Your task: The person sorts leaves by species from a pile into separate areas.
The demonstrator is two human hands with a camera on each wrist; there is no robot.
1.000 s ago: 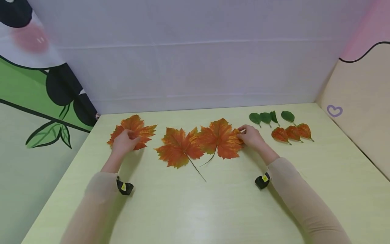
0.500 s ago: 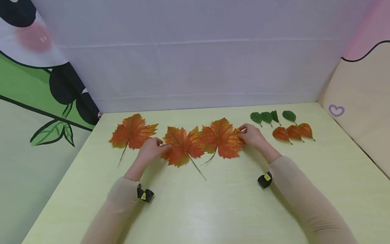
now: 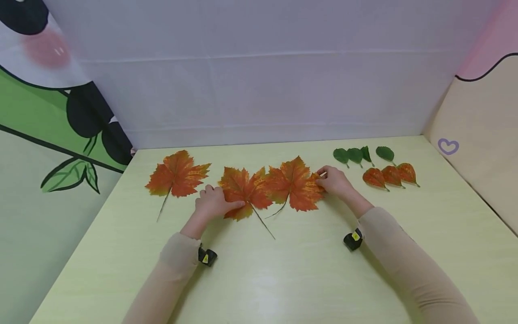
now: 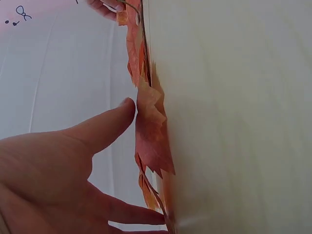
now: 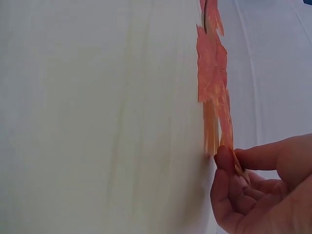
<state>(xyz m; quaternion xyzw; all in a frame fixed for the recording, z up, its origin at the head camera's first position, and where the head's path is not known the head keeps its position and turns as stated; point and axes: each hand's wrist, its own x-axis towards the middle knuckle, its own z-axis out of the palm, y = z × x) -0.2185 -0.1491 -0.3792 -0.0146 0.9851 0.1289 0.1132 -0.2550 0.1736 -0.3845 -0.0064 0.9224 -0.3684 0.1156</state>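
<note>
Three orange-red maple leaves lie in a row across the table. My left hand point(image 3: 212, 202) is at the left side of the middle maple leaf point(image 3: 246, 191), thumb reaching over it. In the left wrist view the thumb and fingers are spread, the thumb at the leaf's surface point(image 4: 151, 131). My right hand point(image 3: 335, 181) pinches the right edge of the right maple leaf point(image 3: 292, 184) between thumb and fingers, as the right wrist view also shows. These two leaves overlap where they meet. The left maple leaf point(image 3: 178, 174) lies apart, with its stem toward me.
Several small green leaves point(image 3: 355, 155) lie at the back right of the pale table point(image 3: 259, 279). Three small orange leaves point(image 3: 392, 175) overlap just in front of them. A white cloth wall point(image 3: 275, 94) rises behind the table, with printed panels on both sides.
My left hand has come off the left maple leaf and moved right to the middle one, its thumb now over that leaf. The right hand has kept its pinch at the right leaf's edge.
</note>
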